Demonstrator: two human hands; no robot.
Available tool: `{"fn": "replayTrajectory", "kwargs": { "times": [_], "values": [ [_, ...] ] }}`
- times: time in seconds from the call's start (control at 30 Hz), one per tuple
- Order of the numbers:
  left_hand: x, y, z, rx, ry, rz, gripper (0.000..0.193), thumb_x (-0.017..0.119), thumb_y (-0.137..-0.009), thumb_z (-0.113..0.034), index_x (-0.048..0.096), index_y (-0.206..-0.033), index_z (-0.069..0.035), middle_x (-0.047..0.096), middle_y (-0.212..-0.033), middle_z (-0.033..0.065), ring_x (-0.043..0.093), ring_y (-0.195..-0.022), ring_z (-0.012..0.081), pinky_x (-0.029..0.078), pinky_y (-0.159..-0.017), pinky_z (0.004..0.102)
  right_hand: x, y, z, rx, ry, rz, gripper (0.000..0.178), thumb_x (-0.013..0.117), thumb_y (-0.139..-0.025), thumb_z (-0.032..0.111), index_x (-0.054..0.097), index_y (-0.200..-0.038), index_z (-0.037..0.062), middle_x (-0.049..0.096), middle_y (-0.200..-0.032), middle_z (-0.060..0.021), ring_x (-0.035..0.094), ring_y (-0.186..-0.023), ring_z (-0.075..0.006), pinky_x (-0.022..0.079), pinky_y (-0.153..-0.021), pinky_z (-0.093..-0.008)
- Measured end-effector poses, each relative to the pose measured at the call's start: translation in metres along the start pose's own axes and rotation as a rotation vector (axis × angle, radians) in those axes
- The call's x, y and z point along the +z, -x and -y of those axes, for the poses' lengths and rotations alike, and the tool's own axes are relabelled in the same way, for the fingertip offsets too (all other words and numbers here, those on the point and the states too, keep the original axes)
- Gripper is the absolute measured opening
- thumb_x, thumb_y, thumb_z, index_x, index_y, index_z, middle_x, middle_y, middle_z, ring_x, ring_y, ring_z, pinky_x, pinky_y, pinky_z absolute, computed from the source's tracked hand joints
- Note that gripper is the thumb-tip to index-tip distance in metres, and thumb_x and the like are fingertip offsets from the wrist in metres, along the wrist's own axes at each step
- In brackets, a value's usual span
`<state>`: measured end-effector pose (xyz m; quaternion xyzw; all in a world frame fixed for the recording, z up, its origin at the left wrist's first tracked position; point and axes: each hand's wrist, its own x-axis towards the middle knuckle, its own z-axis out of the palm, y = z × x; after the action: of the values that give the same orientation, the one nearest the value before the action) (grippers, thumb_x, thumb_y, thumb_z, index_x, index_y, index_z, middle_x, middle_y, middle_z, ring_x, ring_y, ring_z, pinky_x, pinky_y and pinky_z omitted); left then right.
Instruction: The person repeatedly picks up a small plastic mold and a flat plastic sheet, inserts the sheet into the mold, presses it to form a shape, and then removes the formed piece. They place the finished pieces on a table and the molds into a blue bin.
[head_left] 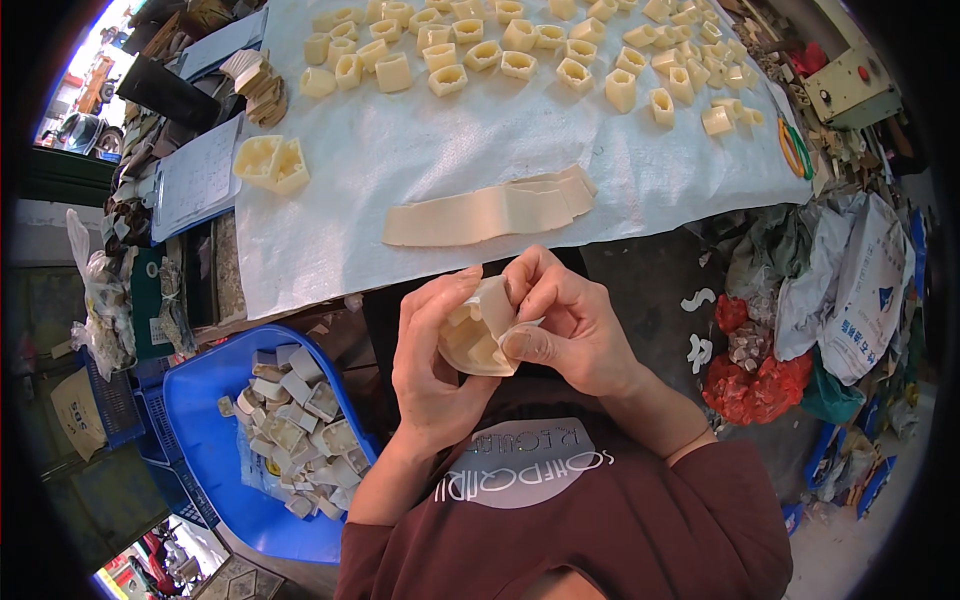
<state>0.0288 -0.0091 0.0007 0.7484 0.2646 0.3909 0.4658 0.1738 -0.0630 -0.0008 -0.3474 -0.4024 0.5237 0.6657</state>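
Note:
In front of my chest, my left hand curls its fingers and thumb around the left side of a hollow cream-coloured block with an irregular inner wall. My right hand is closed at its right side, thumb and fingers pinching a thin pale strip that lies against the block's outer wall. The fingers partly hide how far this strip goes round. Just beyond my hands, several flat cream strips overlap on the white sheet covering the table.
Several hollow yellowish blocks stand across the table's far part; a joined pair sits at left. A blue tub of greyish blocks is at lower left. Scissors lie at the right edge, above plastic bags.

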Motion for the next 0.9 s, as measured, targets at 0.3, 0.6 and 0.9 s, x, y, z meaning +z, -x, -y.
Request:
{"fn": "replayTrajectory", "kwargs": {
  "times": [0.3,0.6,0.9],
  "values": [
    [0.004,0.001,0.006,0.088,0.182,0.012,0.063,0.077,-0.062,0.003,0.043,-0.114,-0.007,0.047,-0.119,0.0166,0.046,-0.116,0.031,0.043,-0.092,0.0403,-0.004,-0.011,-0.011,0.226,-0.332,-0.051,0.089,0.086,-0.056,0.016,0.037,-0.129,0.0055,0.046,-0.108,-0.0049,0.049,-0.092,-0.0157,0.043,-0.083,-0.0297],
    [0.007,0.001,0.011,0.03,0.615,0.145,0.062,0.078,-0.062,0.0,0.046,-0.113,-0.011,0.047,-0.122,0.0193,0.047,-0.115,0.0329,0.044,-0.09,0.0412,-0.021,-0.012,-0.013,0.419,-0.321,0.114,0.092,0.088,-0.052,0.033,0.042,-0.126,0.0041,0.052,-0.115,-0.0078,0.049,-0.111,-0.0167,0.041,-0.091,-0.0344],
    [-0.016,-0.01,0.015,-0.33,0.632,0.293,0.106,0.087,-0.056,-0.028,0.025,-0.138,-0.002,0.051,-0.117,0.0118,0.052,-0.108,0.0208,0.041,-0.092,0.0327,-0.03,-0.022,-0.002,0.31,-0.024,0.423,0.095,0.075,-0.064,0.052,0.034,-0.133,0.0008,0.046,-0.12,-0.0081,0.048,-0.107,-0.0165,0.041,-0.088,-0.0302]
  ]
}}
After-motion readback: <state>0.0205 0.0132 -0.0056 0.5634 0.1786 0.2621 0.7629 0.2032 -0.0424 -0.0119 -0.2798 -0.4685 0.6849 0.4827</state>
